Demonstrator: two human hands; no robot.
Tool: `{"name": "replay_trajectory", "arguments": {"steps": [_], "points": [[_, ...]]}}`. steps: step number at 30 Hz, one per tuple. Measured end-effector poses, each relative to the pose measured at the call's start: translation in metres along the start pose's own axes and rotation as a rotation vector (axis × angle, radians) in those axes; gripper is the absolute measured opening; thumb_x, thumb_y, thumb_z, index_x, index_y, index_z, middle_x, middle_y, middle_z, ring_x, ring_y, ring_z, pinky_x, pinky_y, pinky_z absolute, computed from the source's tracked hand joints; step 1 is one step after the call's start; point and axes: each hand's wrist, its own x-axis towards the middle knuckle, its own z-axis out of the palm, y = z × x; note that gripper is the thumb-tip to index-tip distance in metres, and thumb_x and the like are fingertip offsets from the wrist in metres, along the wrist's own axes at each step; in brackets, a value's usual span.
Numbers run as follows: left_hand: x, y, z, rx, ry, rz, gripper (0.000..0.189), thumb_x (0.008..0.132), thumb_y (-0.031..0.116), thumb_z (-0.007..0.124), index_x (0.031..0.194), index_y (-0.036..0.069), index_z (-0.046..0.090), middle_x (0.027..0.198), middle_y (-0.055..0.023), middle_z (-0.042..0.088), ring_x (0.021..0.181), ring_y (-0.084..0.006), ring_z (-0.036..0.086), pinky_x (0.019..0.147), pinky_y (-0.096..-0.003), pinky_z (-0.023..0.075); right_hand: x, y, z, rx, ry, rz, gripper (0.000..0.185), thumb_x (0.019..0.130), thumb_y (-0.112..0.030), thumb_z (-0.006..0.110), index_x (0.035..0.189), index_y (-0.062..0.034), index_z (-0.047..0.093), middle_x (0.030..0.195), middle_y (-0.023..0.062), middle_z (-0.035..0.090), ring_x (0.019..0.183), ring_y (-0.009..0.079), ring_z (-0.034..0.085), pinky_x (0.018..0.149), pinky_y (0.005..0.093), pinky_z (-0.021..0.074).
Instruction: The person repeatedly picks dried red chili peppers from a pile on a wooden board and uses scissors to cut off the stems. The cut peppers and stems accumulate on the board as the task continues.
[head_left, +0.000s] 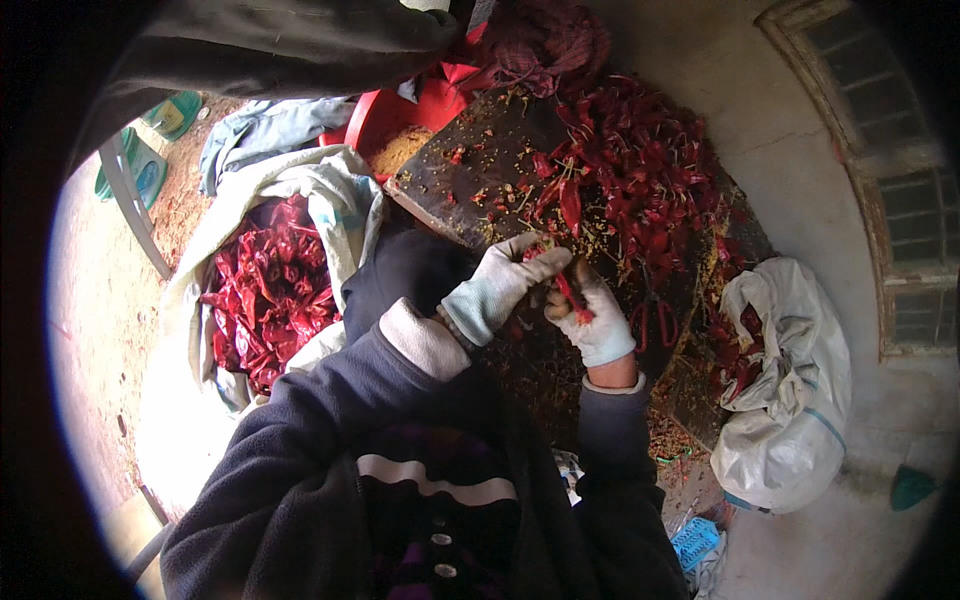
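Note:
In white work gloves, both my hands meet over the near edge of a dark board (465, 172). A dried red chili pepper (568, 289) lies between them. My left hand (506, 281) pinches its upper end between thumb and fingers. The fingers of my right hand (592, 315) curl around its lower part, whose tip lies over the palm. Beyond them a large heap of dried red chilies (645, 165) with stems covers the board's right side. Yellow seeds and red scraps are scattered over the board. Red-handled scissors (656, 326) rest just right of my right hand.
At left stands an open white woven sack (180, 300) of red chilies. A red basin (365, 124) holding yellow seeds is beyond the board. Another white sack (806, 420) with chilies leans at right near the wall. A person's dark sleeve (285, 45) crosses the top left.

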Motion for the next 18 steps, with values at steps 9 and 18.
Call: {"name": "replay_trajectory", "arguments": {"steps": [9,18], "points": [[0.01,-0.008,-0.006,0.047,0.101,0.115,0.06,0.084,0.007,0.071,0.13,-0.01,0.037,0.104,-0.0172,0.069,0.082,-0.0172,0.067,0.072,-0.0266,0.0542,-0.01,0.007,-0.011,-0.344,0.526,-0.244,0.048,0.092,-0.039,0.061,0.123,-0.0036,0.055,0.113,0.0096,0.061,0.098,0.0236,0.061,0.078,0.0406,0.0516],[0.015,-0.01,-0.017,-0.256,-0.119,-0.104,0.057,0.076,-0.004,0.072,0.127,-0.007,0.047,0.085,-0.0066,0.065,0.071,-0.0122,0.06,0.06,-0.0255,0.0497,-0.021,-0.044,0.046,-1.665,0.167,-0.909,0.039,0.081,-0.017,0.072,0.119,-0.0144,0.063,0.122,0.0116,0.056,0.108,0.029,0.057,0.087,0.0403,0.0503]]}}
